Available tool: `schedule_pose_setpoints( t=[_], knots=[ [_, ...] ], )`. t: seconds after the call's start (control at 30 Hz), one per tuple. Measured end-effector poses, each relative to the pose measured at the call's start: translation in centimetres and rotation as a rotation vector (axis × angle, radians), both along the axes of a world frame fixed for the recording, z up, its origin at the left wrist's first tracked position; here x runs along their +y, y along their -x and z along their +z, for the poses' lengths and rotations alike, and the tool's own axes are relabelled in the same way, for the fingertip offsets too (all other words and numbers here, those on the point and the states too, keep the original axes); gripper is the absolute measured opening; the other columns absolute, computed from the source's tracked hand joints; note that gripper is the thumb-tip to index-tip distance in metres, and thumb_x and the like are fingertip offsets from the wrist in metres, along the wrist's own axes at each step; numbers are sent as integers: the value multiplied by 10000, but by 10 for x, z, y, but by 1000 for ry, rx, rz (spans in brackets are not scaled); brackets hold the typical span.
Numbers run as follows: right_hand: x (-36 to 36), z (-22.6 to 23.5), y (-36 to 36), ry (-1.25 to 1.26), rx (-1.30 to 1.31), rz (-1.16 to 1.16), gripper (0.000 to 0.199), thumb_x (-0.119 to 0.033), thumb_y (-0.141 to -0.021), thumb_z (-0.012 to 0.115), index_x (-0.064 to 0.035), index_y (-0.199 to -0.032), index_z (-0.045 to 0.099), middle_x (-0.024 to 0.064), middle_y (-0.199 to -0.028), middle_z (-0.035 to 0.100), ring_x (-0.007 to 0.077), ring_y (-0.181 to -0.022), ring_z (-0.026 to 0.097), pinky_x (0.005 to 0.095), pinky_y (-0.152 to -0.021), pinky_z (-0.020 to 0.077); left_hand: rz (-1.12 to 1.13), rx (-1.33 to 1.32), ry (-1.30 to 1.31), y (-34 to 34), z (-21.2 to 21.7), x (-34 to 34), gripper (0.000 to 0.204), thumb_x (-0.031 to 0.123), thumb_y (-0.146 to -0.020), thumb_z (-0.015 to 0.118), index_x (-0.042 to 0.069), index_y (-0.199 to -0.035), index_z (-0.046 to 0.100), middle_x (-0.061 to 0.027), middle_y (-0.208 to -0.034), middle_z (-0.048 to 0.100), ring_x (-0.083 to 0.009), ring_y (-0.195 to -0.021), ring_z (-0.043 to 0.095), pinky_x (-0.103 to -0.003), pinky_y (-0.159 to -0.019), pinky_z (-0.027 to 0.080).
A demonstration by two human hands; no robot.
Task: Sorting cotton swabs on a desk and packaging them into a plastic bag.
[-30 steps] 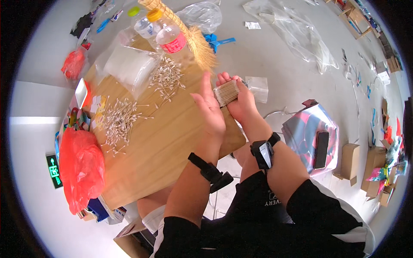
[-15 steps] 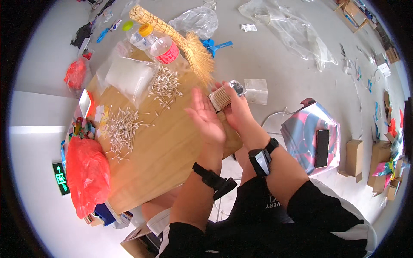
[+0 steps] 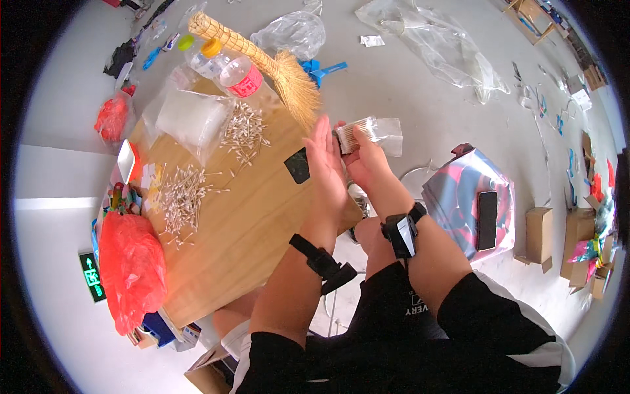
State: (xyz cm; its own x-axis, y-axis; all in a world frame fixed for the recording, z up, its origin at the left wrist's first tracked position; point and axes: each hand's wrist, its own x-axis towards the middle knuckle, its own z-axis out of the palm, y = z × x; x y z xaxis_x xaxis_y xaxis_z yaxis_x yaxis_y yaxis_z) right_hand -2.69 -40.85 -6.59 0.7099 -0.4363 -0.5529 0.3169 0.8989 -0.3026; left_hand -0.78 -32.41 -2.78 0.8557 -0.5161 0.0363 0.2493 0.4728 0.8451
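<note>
My right hand (image 3: 369, 161) grips a bundle of cotton swabs (image 3: 356, 134) in what looks like a clear wrapper, the thumb lying across the sticks. A pale, see-through square (image 3: 388, 135) shows beyond its right end; whether it belongs to the wrapper I cannot tell. My left hand (image 3: 327, 167) is upright beside the bundle, fingers stretched out and holding nothing. Partly behind that hand, a flat black square (image 3: 297, 165) lies at the table's edge. Loose cotton swabs lie in two heaps on the wooden table (image 3: 249, 217), a left heap (image 3: 184, 199) and a far heap (image 3: 245, 131).
At the table's far end are a clear bag of white material (image 3: 190, 118), plastic bottles (image 3: 239, 75) and a straw hand broom (image 3: 289, 75). A red plastic bag (image 3: 133, 269) hangs at the left edge. Right of me, a phone (image 3: 487, 221) rests on a patterned stool-like object (image 3: 453, 197).
The swab bundle has tilted and shifted right in my right hand. My left hand has turned from palm-up to more upright, and the black square now shows beside it.
</note>
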Motion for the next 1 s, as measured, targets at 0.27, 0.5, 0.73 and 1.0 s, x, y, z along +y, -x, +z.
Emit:
schedule_pose_setpoints(
  t=[0.27, 0.5, 0.73, 1.0],
  knots=[
    [-30, -12, 4, 119, 231, -333, 321, -260, -1022, 607, -62, -1273, 573, 70, -1179, 660, 217, -1069, 633, 351, -936, 509, -69, 21, -172, 40, 30, 40, 534, 439, -1077, 458, -4, -1371, 507, -133, -1391, 560, -236, -1251, 565, -390, -1085, 422],
    [-37, 19, 62, 283, -163, -237, 218, -229, -986, 681, -119, -1166, 624, -16, -1099, 668, 119, -939, 637, 289, -783, 504, -18, -55, -393, 80, 90, 104, 346, 253, -1041, 602, 17, -1295, 587, -86, -1245, 633, -156, -1049, 633, -291, -901, 516],
    [105, 179, 131, 311, -484, 377, 347, -249, -987, 679, -82, -1270, 566, 48, -1154, 668, 176, -1068, 651, 338, -940, 535, 240, -427, -306, 135, 153, 151, 384, 97, -930, 730, -3, -1272, 587, -111, -1285, 603, -173, -1120, 616, -294, -951, 502],
    [167, 222, 217, 530, -671, 390, 380, -208, -938, 738, -56, -1223, 539, 46, -1159, 654, 178, -1069, 648, 328, -913, 540, 181, -290, -69, 195, 225, 232, 298, -4, -882, 756, -19, -1146, 619, -89, -1132, 668, -161, -1058, 645, -302, -934, 519]
  ],
)
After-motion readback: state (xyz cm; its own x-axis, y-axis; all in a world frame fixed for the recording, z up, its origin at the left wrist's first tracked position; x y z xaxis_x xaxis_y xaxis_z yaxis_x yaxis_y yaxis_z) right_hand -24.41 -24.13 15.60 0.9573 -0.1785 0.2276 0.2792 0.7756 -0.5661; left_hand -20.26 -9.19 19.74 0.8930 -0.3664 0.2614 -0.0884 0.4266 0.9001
